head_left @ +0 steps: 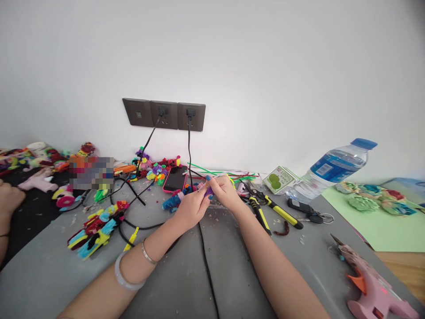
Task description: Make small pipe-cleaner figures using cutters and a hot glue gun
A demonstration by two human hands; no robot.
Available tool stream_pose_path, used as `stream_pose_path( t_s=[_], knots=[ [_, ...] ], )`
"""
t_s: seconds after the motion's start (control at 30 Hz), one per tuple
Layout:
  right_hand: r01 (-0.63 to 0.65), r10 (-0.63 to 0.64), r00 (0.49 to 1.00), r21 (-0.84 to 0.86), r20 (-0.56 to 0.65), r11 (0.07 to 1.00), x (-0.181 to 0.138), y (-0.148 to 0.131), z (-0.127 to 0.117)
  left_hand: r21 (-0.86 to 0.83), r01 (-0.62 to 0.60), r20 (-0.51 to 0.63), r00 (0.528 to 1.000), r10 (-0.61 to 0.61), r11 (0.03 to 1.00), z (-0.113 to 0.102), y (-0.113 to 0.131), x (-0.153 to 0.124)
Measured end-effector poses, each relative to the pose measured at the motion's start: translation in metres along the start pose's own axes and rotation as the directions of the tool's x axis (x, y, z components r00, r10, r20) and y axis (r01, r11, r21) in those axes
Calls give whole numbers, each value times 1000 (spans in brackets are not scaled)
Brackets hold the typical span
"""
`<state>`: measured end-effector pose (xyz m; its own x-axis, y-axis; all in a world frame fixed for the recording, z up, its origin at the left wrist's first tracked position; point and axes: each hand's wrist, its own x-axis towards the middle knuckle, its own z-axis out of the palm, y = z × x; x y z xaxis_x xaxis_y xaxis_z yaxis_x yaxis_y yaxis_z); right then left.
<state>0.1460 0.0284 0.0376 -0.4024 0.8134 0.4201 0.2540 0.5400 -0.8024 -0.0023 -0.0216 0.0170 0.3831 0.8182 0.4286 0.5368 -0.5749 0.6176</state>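
My left hand and my right hand meet over the middle of the grey table, fingers closed together. A bit of purple pipe cleaner shows between the fingertips; the rest of it is hidden by my hands. Something yellow peeks out beyond my right hand, too covered to name. Just left of my left hand lies a blue fuzzy pipe-cleaner piece. Behind it rests a phone in a pink case. Green pipe cleaners lie along the wall behind my hands.
Yellow-black pliers, car keys, a juice box and a tilted water bottle are on the right. A pink glue gun lies near right. Black cables cross the table. Pipe-cleaner figures and another person's hand are left.
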Motion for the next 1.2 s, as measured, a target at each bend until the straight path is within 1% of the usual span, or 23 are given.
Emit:
stream_pose_path(
  t_s=[0.17,0.33,0.57,0.73,0.87,1.03,1.1,1.2],
  knots=[
    [-32,32,999,30,15,999,0,0,1,-43,32,8,999,-32,999,0,1,0],
    [-61,60,998,58,27,996,1,-1,1,-86,24,8,1000,-23,996,1,0,0],
    [-117,110,991,93,77,989,2,-1,-1,-113,20,1,1000,-20,993,0,2,1],
    [-90,85,995,109,42,990,2,-2,1,-43,0,-59,998,-3,999,2,0,0],
    [-107,107,994,105,8,989,1,-3,1,13,-2,-100,995,3,1000,4,-4,-1],
    [-139,136,990,122,31,983,3,0,0,67,29,-179,984,-17,997,3,-4,1],
    [-156,150,987,121,54,980,3,2,0,60,43,-212,977,-30,997,2,-3,1],
    [-162,155,986,117,67,980,4,4,2,-18,30,-260,965,-33,999,2,-2,1]
  ],
)
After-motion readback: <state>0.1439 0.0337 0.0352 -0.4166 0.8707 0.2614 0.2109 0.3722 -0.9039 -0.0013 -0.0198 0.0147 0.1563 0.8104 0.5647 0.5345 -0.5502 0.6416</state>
